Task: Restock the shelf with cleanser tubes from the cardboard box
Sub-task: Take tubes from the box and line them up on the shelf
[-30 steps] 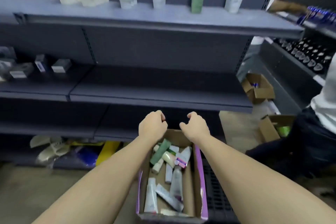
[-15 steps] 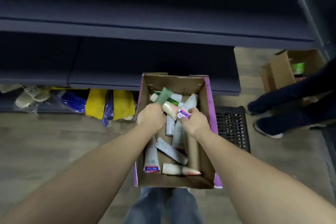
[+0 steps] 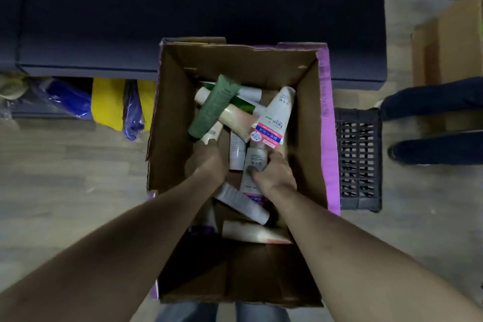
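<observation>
The open cardboard box (image 3: 308, 123) with purple edges stands on the floor below me, against the dark bottom shelf (image 3: 183, 8). Several cleanser tubes lie jumbled inside, among them a green tube (image 3: 213, 107) and a white "Facial" tube (image 3: 275, 117). Both my hands are down in the box. My left hand (image 3: 209, 162) has its fingers curled round the end of a beige tube (image 3: 212, 133) that lies under the green one. My right hand (image 3: 273, 174) grips a white tube (image 3: 255, 161), thumb pressed on its face.
A black plastic crate (image 3: 358, 159) sits right beside the box. Another person's legs (image 3: 431, 123) stand further right, near a second cardboard box (image 3: 449, 47). Yellow and blue bags (image 3: 104, 99) are stuffed under the shelf at left. Wood-look floor (image 3: 65, 178) lies left of the box.
My view has tilted from the shelves down to the box. Both hands dropped from the box's far rim in among the tubes and closed on two of them.
</observation>
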{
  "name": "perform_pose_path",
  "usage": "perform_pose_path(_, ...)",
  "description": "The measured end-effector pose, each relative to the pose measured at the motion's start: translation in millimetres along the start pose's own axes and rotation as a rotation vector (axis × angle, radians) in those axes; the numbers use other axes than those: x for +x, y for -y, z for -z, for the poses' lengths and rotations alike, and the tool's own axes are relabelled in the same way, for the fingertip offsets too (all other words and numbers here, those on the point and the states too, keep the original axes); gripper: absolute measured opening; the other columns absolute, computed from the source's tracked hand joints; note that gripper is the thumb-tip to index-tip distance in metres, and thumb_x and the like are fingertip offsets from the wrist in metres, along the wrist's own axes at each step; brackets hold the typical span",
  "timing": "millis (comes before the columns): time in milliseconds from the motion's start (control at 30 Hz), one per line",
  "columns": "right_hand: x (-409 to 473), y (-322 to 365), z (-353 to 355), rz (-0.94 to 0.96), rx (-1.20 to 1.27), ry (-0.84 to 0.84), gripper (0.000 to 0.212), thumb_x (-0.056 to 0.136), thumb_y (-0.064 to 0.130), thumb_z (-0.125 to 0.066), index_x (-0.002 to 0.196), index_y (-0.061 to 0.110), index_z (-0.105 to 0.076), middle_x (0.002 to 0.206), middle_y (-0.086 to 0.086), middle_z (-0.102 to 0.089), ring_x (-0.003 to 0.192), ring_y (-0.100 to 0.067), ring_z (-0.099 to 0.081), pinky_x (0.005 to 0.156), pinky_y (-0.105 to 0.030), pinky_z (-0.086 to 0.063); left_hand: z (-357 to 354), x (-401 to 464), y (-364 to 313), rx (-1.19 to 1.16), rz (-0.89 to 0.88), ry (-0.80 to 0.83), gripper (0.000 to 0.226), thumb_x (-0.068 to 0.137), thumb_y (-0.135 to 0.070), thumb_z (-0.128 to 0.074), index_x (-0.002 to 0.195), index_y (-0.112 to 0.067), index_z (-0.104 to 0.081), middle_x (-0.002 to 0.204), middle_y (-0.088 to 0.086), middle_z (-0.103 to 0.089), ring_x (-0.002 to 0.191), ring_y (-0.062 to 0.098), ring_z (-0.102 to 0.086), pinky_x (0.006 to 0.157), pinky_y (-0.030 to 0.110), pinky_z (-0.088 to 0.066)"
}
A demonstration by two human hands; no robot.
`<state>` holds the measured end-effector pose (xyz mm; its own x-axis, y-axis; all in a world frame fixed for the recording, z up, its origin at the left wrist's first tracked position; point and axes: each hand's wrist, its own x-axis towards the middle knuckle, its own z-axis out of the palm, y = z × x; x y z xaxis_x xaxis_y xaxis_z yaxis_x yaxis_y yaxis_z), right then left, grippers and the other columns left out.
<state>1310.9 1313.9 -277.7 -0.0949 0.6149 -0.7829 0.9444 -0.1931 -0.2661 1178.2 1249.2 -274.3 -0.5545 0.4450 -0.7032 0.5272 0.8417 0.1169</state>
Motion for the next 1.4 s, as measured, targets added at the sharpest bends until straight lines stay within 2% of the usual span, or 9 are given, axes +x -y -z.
perform_pose_path(167,14.8,-1.9,-5.5,-0.012,-0.032,-0.015,0.078,0.074,0.055,-0.075,0.137,0.020,-0.046,0.135,-0.008,-0.051,0.122,-0.031,-0.055,0.093,-0.041,-0.051,-8.9,10.9,-7.8,-0.146,0.043,-0.033,0.033,0.095,-0.036,-0.053,0.117,-0.015,-0.064,0.120,0.008,-0.064,0.111,0.031,-0.060,0.086,0.033,-0.048)
perform_pose_path(333,18.0,2.7,-8.5,0.048,0.029,-0.089,0.080,0.068,0.077,-0.058,0.129,0.025,-0.051,0.123,-0.005,-0.060,0.111,-0.032,-0.062,0.085,-0.042,-0.054,-17.2,14.7,-33.0,-0.406,-0.031,0.048,0.051,0.086,-0.038,-0.065,0.129,-0.015,-0.053,0.126,0.009,-0.061,0.116,0.030,-0.058,0.098,0.038,-0.048)
perform_pose_path(433,20.6,3.2,-6.9,0.063,0.070,-0.105,0.082,0.067,0.082,-0.047,0.123,0.022,-0.053,0.120,-0.007,-0.062,0.109,-0.033,-0.062,0.086,-0.040,-0.053,-27.2,26.6,-35.2,-0.460,0.058,0.045,0.054,0.078,-0.052,-0.056,0.122,-0.022,-0.051,0.117,0.009,-0.066,0.102,0.031,-0.066,0.090,0.041,-0.054)
perform_pose_path(533,22.8,2.3,-5.7,0.053,0.089,-0.108,0.071,0.073,0.071,-0.064,0.121,0.020,-0.055,0.119,-0.008,-0.063,0.109,-0.033,-0.062,0.085,-0.038,-0.053,-29.9,28.2,-33.3,-0.476,0.062,0.045,0.068,0.074,-0.058,-0.054,0.131,-0.023,-0.046,0.123,0.010,-0.064,0.105,0.033,-0.065,0.090,0.045,-0.054)
perform_pose_path(633,19.7,3.7,-2.3,-0.005,0.135,-0.106,0.059,0.077,0.061,-0.066,0.121,0.023,-0.054,0.118,-0.007,-0.066,0.108,-0.033,-0.064,0.087,-0.040,-0.054,-21.7,17.2,-34.3,-0.459,0.021,0.061,0.056,0.089,-0.035,-0.063,0.138,-0.015,-0.046,0.132,0.011,-0.057,0.121,0.033,-0.054,0.096,0.032,-0.043)
perform_pose_path(1000,-23.6,9.2,33.4,0.053,0.051,-0.010,0.063,0.069,0.040,-0.077,0.127,0.031,-0.052,0.113,0.000,-0.067,0.107,-0.023,-0.064,0.079,-0.026,-0.049,18.5,-44.3,-6.9,-0.401,0.116,0.230,0.038,0.086,-0.036,-0.065,0.108,-0.005,-0.068,0.107,0.015,-0.068,0.100,0.029,-0.064,0.078,0.028,-0.047)
perform_pose_path(1200,-57.2,22.6,51.8,0.115,0.182,-0.116,0.058,0.065,0.047,-0.083,0.110,0.023,-0.055,0.102,0.003,-0.064,0.091,-0.019,-0.061,0.072,-0.024,-0.043,48.6,-76.1,5.5,-0.573,0.161,0.180,0.038,0.080,-0.022,-0.074,0.073,-0.015,-0.038,0.074,0.003,-0.051,0.077,0.024,-0.058,0.062,0.030,-0.047)
perform_pose_path(1300,-70.4,28.4,59.5,0.147,0.255,-0.186,0.048,0.071,0.045,-0.078,0.106,0.025,-0.054,0.098,0.004,-0.064,0.089,-0.020,-0.061,0.071,-0.026,-0.042,55.7,-84.9,9.6,-0.647,0.160,0.123,0.037,0.079,-0.014,-0.074,0.090,-0.008,-0.039,0.087,0.014,-0.057,0.064,0.026,-0.060,0.044,0.028,-0.047)
perform_pose_path(1400,-81.3,29.2,63.7,0.171,0.244,-0.257,0.046,0.070,0.047,-0.079,0.101,0.022,-0.056,0.099,0.000,-0.064,0.088,-0.021,-0.062,0.070,-0.028,-0.044,57.6,-89.4,10.0,-0.643,0.122,0.104,0.049,0.081,-0.023,-0.072,0.113,-0.008,-0.038,0.102,0.013,-0.059,0.089,0.033,-0.066,0.067,0.033,-0.053)
